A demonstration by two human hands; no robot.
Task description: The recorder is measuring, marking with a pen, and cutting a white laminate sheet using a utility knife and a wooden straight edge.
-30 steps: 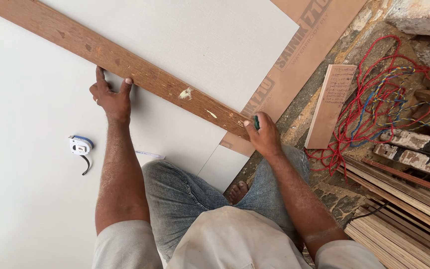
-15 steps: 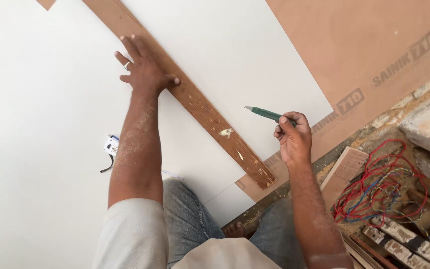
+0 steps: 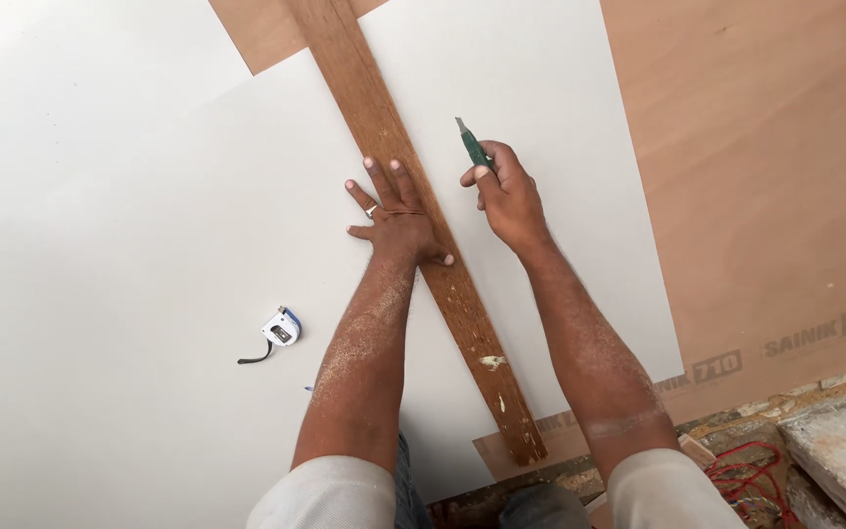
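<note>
1. The left hand (image 3: 396, 217) lies flat with its fingers spread, palm down, pressing on a long wooden batten (image 3: 413, 211). A ring shows on one finger.
2. The wooden batten runs slantwise under that hand, from well beyond the fingertips down past the wrist toward the person's knees. It rests on a large white sheet (image 3: 129, 245).
3. The right hand (image 3: 509, 196) is closed around a green utility knife (image 3: 473, 148), just to the right of the left hand and the batten's edge.
4. The knife's blade tip points away from the person, beyond the right hand's knuckles. Whether the tip touches the white sheet I cannot tell.
5. The two hands sit near each other, with only the batten's right edge and a narrow strip of white sheet between them.
6. A small white and blue tape measure (image 3: 280, 329) lies on the white sheet, to the left of the left forearm and well apart from it.
7. A brown plywood board (image 3: 775, 186) lies under the white sheet, showing to the right of the right hand.
8. Red wires (image 3: 748, 480) lie in a tangle on the rubble, near the right elbow.
</note>
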